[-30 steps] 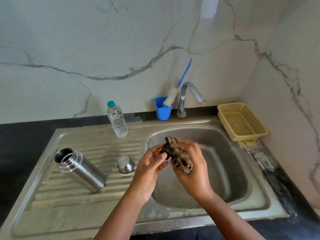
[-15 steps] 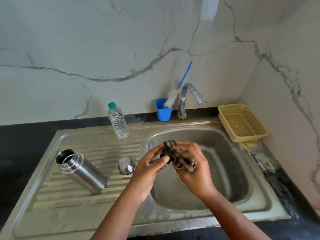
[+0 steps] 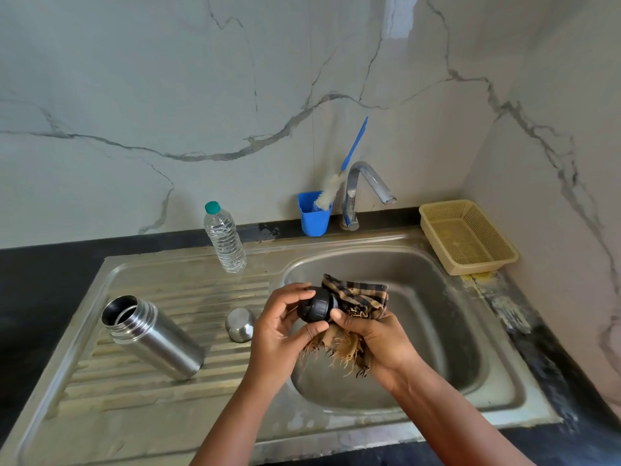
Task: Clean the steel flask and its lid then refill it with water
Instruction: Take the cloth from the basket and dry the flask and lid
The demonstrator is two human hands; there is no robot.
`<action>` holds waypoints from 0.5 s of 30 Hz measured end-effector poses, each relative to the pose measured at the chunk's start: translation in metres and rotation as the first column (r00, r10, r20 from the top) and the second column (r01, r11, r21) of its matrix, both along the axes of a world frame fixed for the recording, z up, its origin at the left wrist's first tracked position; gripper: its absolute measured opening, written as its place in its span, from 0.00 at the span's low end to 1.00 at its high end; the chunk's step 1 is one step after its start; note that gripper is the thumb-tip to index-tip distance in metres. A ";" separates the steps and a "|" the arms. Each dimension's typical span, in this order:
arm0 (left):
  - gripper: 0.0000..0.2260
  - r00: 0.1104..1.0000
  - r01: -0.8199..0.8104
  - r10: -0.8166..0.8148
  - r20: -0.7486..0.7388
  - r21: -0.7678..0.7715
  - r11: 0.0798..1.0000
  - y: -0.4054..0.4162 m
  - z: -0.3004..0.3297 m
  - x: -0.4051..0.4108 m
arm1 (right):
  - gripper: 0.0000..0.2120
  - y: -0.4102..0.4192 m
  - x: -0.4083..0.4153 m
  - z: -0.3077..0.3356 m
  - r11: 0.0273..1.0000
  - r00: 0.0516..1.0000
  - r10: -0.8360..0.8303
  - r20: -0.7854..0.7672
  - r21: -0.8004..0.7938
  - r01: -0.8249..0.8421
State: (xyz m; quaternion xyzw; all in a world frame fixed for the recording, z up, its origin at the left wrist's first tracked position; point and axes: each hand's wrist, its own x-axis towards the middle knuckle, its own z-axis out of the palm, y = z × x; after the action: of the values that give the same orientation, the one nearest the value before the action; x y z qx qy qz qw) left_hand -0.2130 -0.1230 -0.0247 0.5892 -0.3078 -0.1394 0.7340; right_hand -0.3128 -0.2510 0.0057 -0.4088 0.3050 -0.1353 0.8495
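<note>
**Lid wiped over the basin, flask waiting on the drainer**

The round black ribbed lid (image 3: 317,308) sat pinched in the left hand (image 3: 280,334), fingers curled round it above the sink (image 3: 497,368) basin. The right hand (image 3: 376,334) gripped a checked brown cloth (image 3: 359,299) with a frayed fringe, pressed against the lid. Since half a second earlier the lid had turned out from under the cloth and showed more fully. One steel flask (image 3: 153,336) lay on its side, mouth open, on the ribbed drainer, unmoved; one small steel cup (image 3: 240,324) stood inverted beside it. One clear plastic bottle (image 3: 224,238), one blue cup (image 3: 314,215) holding a bottle brush (image 3: 331,191), one chrome tap (image 3: 364,186), and one yellow mesh basket (image 3: 468,237) on the worktop.
</note>
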 end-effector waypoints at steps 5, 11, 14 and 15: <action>0.20 0.826 -0.202 0.088 0.557 0.146 0.968 0.005 -0.004 0.000 | 0.12 0.006 -0.002 -0.002 0.994 0.991 -0.099 -0.086 -0.062 0.093; 0.20 0.789 -0.297 0.185 0.586 0.101 0.949 0.000 0.011 -0.007 | 0.20 0.005 -0.001 0.000 0.986 0.988 -0.145 -0.052 -0.096 0.139; 0.22 0.821 -0.210 0.079 0.565 0.171 0.963 -0.002 0.010 -0.006 | 0.15 0.004 -0.002 0.002 0.997 0.999 -0.028 -0.024 0.068 0.030; 0.24 0.822 -0.198 0.052 0.566 0.199 0.960 -0.003 0.008 -0.006 | 0.14 0.004 -0.003 0.003 0.993 1.000 -0.008 -0.015 0.117 0.009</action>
State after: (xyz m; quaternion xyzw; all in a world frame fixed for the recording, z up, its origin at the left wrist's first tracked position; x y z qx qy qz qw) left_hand -0.2195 -0.1259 -0.0162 0.7104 -0.4483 0.0490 0.5403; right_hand -0.3158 -0.2475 0.0089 -0.3581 0.3204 -0.1178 0.8690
